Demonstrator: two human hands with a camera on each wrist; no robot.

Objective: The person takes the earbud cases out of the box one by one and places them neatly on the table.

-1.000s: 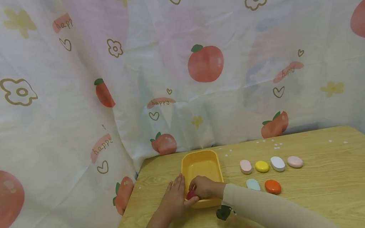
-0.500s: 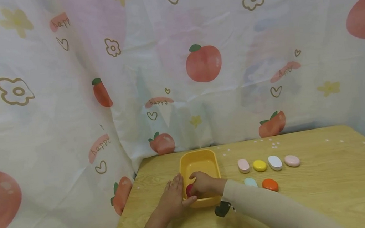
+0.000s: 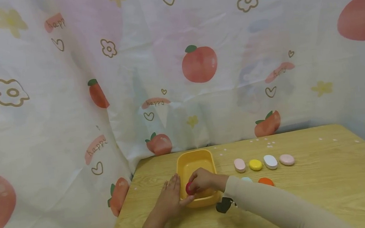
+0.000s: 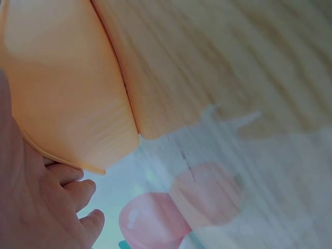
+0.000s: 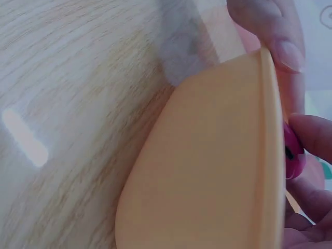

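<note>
My right hand (image 3: 203,179) reaches into the yellow plastic tray (image 3: 211,156) and pinches a glossy magenta oval piece (image 3: 190,189) near its front left part. Seen from the right wrist, that magenta piece (image 5: 294,153), with a dark mark on it, sits between thumb and fingers just past the tray's rim (image 5: 270,155). Along the tray's left side lies my left hand (image 3: 169,198), fingers straight against the wall and thumb over the front left corner. In the left wrist view, the left fingertips (image 4: 83,194) show at the rim.
Right of the tray, a pink oval piece (image 3: 239,165), a yellow one (image 3: 255,164), a white one (image 3: 270,161) and another pink one (image 3: 287,159) form a row. Nearer, the right sleeve (image 3: 260,197) partly covers an orange piece (image 3: 266,181) and a pale blue piece (image 3: 247,179). A printed curtain (image 3: 127,71) hangs behind the table.
The right hand has shifted its fingers on the magenta piece and moved it slightly away from the tray's front left corner. The left hand stays put; the whole view has shifted a little.
</note>
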